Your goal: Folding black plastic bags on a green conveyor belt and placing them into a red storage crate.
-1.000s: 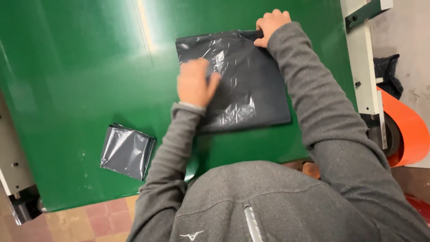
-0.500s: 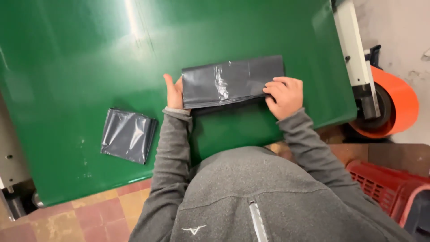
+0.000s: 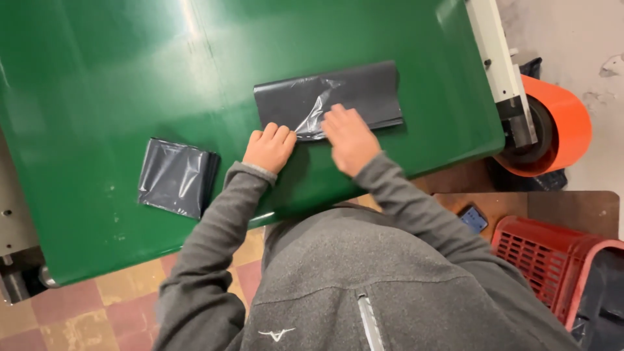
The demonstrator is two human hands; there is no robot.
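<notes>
- The bag (image 3: 328,97) is a dark grey plastic sheet, folded into a long flat strip. It lies near the middle of the green bench (image 3: 97,78).
- The left hand (image 3: 269,147) rests at the near left corner of the bag. Its fingers are curled and touch the bag's edge; I cannot tell if they pinch the plastic or only press it.
- The right hand (image 3: 350,138) lies just to the right of the left hand, on the near edge of the bag. It is flat, palm down, with the fingers stretched onto the plastic. It grasps nothing.
- The plastic is wrinkled and shiny between the two hands; the right half of the bag is smoother.
- A folded bag (image 3: 177,176), smaller and squarish, lies on the bench well to the left of the bag and nearer to the person.
- An orange roll (image 3: 559,123) sits to the right of the bag, past the bench's edge, beside a white frame (image 3: 495,52).
- A red crate (image 3: 552,260) stands on the floor, right of the bag and nearer to the person.
</notes>
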